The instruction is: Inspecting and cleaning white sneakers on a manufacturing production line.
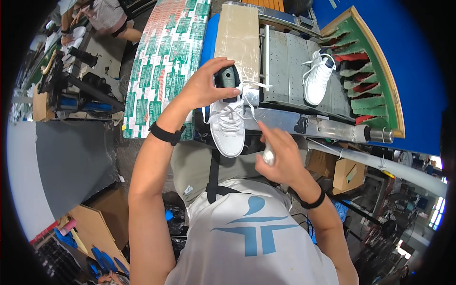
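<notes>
My left hand (pixel 205 88) is closed around the heel end of a white lace-up sneaker (pixel 228 130), whose toe points toward me. Inside its collar sits a grey-green shoe last (pixel 228 78) with a round hole on top. Loose white laces (pixel 250 107) trail from the shoe on its right side. Just right of the sneaker, my right hand (pixel 284 156) grips a small hand tool (pixel 269 154) with a pale, shiny rounded handle. Its working end is too fine to make out near the laces.
Another white sneaker (pixel 317 83) rests on the grey slatted conveyor (pixel 285 66). Green and red strips (pixel 358 71) hang in a wooden-edged opening at the right. A surface covered in green-and-white tape (pixel 166 61) lies left. Below the conveyor's metal rail stand cardboard boxes (pixel 349 175). Another person (pixel 107 19) is far left.
</notes>
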`<control>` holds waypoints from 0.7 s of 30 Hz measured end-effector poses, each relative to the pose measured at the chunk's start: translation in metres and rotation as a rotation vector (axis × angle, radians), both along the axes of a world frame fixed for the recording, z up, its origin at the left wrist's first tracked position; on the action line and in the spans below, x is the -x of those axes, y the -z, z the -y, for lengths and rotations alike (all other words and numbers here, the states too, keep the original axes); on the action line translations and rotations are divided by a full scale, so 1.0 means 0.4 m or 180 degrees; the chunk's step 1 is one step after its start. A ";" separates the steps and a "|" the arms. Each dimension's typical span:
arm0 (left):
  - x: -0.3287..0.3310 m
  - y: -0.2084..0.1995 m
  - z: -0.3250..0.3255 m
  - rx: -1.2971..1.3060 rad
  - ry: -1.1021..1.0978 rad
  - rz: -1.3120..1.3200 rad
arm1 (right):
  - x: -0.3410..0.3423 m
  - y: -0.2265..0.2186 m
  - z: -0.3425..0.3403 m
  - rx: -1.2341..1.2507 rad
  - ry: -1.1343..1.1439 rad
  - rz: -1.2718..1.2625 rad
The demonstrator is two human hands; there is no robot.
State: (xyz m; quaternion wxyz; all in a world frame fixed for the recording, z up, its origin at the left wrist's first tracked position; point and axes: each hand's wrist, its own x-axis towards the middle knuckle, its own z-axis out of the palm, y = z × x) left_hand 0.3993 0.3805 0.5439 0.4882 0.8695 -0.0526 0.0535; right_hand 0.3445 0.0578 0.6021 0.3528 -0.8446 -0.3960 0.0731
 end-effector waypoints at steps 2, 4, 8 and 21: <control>0.005 -0.017 0.010 0.0044 0.0022 -0.0130 | -0.024 0.026 -0.057 -0.0054 0.0090 0.0064; 0.001 -0.020 0.013 0.0140 -0.0005 -0.0272 | -0.054 0.055 -0.085 -0.0068 0.0099 0.0092; -0.003 -0.012 0.007 0.0098 0.0068 -0.0230 | -0.040 0.065 -0.052 0.0165 -0.0007 0.0263; -0.001 -0.010 0.017 0.0247 0.0091 -0.0166 | -0.019 0.083 -0.157 0.0267 -0.0316 0.0977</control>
